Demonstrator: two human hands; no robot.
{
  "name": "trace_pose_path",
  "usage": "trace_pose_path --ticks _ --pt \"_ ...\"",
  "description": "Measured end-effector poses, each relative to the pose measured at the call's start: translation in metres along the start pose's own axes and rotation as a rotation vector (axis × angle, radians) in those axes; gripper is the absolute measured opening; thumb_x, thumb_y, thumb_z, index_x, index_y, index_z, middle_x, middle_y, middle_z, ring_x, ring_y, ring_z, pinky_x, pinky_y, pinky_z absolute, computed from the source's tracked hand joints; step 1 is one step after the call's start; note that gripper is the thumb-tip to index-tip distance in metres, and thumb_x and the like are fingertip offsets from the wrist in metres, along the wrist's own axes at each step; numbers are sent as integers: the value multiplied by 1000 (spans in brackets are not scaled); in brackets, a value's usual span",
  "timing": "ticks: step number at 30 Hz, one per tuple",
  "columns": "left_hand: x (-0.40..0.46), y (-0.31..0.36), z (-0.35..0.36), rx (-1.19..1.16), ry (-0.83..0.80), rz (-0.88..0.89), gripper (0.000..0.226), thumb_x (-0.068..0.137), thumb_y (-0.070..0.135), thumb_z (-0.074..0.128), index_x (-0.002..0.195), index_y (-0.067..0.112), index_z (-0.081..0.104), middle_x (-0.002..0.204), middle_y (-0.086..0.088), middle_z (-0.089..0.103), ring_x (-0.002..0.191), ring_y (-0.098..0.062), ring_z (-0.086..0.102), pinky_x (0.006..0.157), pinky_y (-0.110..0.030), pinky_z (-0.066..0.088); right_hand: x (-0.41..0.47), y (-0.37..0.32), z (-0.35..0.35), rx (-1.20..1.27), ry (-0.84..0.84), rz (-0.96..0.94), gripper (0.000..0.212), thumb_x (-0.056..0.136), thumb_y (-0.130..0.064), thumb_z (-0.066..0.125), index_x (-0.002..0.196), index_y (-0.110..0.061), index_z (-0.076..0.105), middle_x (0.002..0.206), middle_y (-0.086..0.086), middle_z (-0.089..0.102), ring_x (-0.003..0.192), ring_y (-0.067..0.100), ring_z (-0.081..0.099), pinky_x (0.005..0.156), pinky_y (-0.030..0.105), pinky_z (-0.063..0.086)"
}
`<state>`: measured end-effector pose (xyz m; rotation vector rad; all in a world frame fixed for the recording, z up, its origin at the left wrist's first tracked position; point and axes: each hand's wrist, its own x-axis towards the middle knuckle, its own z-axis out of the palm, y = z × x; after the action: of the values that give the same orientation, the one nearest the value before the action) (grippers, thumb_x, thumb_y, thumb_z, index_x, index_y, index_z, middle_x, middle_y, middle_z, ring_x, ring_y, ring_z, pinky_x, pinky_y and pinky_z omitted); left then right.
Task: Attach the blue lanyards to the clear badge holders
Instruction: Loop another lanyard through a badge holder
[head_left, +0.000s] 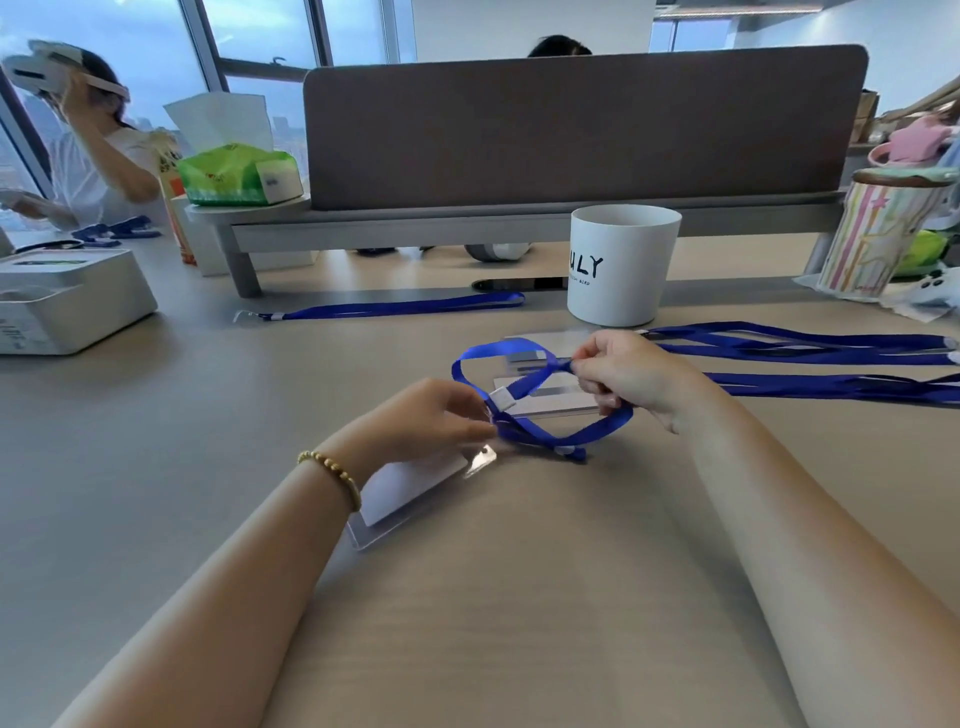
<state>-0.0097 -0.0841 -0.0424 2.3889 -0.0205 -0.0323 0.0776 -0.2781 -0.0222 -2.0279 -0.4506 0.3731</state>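
Note:
A blue lanyard (597, 428) loops over the middle of the desk. My right hand (631, 371) pinches its strap at the far side of the loop. My left hand (431, 418) grips the clip end where it meets a clear badge holder (410, 491) with a white card inside, lying flat under my wrist. More clear badge holders (550, 402) lie beneath the loop. Several more blue lanyards (810, 353) stretch out to the right. A single blue lanyard (395, 307) lies straight further back.
A white cup (618, 265) stands just behind my hands. A white box (67, 301) sits at the left, and a striped tin (878, 234) at the right. A grey divider (571, 124) crosses the back. A person with a headset (93, 150) sits far left.

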Motion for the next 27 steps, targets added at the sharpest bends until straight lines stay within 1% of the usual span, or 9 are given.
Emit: trace_pose_path --ticks 4,8,10,13,16,18,20,23,27 --pt "-4 -2 -7 -102 -130 19 2 86 11 62 88 12 62 69 9 64 58 3 60 73 -16 50 0 1 12 -522 22 14 17 87 -7 45 100 -17 49 96 7 58 82 22 55 75 34 46" --pt "-6 -1 -4 107 -126 22 23 83 27 65 97 10 57 77 8 58 66 -4 56 70 -16 47 -15 -14 41 -541 95 -415 49 82 0 53 128 -16 45 139 2 38 129 19 33 106 31 30" --pt "-5 -3 -4 157 -93 11 35 80 31 69 101 11 50 81 5 54 71 -11 50 72 -25 47 -23 -21 54 -405 -11 -485 43 86 -2 49 126 -16 48 137 -2 45 123 10 34 115 34 18" --pt "-5 -5 -8 80 -44 -14 44 77 27 72 104 13 40 78 5 54 66 -7 48 66 -21 48 -25 -16 56 -373 -124 -381 17 95 -19 47 112 -18 46 115 -7 58 99 0 42 115 33 6" --pt "-7 -4 -12 37 -31 5 46 76 24 72 103 17 36 77 2 54 65 -8 48 64 -20 48 -19 -11 53 -303 -146 -299 19 92 -37 53 102 -24 43 97 -11 56 101 5 49 105 37 32" --pt "-8 -2 -13 47 -28 31 47 76 24 73 103 16 35 77 1 54 65 -8 47 63 -20 48 -19 -13 51 -241 -211 -270 18 91 -38 55 103 -27 49 99 -8 59 104 15 53 91 29 42" --pt "-9 0 -14 40 -17 64 48 75 23 73 104 11 36 77 1 54 65 -9 47 63 -20 48 -20 -15 49 -264 -282 -261 15 92 -35 55 102 -25 58 111 -7 61 109 14 53 82 19 38" --pt "-11 1 -16 29 14 120 46 73 26 75 100 12 41 80 1 55 69 -11 47 68 -24 49 -20 -14 46 -309 -325 -240 10 92 -35 54 87 -31 62 127 -3 58 119 12 49 88 22 34" --pt "-11 0 -18 117 28 193 19 76 29 71 91 26 58 94 12 55 89 -3 51 87 -22 45 -20 -11 46 -134 -368 -247 16 96 -24 51 82 -23 59 81 -4 65 74 6 56 76 15 45"
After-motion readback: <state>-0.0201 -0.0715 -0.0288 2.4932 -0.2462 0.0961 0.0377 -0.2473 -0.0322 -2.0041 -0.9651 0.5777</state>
